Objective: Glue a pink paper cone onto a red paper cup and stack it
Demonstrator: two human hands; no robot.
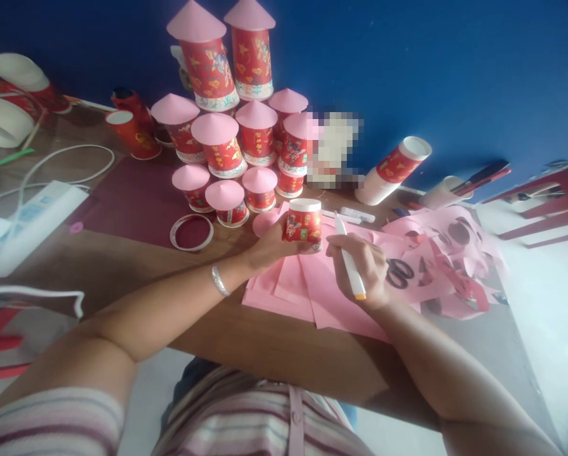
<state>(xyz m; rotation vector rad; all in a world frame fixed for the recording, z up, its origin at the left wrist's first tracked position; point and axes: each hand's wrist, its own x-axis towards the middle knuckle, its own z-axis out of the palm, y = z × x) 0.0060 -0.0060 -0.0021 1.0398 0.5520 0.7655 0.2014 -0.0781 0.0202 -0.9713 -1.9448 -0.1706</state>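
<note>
My left hand (270,245) is closed around a red paper cup (304,227) with gold and coloured print, its white end facing up. In my right hand (365,266) is a white marker (349,256) with an orange end; its other end points up toward the cup, a small gap apart. Beneath both hands lie overlapping pink paper sheets (290,288). Just beyond the cup, a white marker (358,215) rests on the table. Several red cups topped with pink paper cones (224,193) stand behind my left hand, some larger ones at the back.
Black-handled scissors (399,273) lie on cut pink paper scraps (459,253) at the right. A leaning cup stack (394,170) and a pen holder (448,191) stand at the back right. A white ring (192,232), a power strip (41,218) and cables are on the left.
</note>
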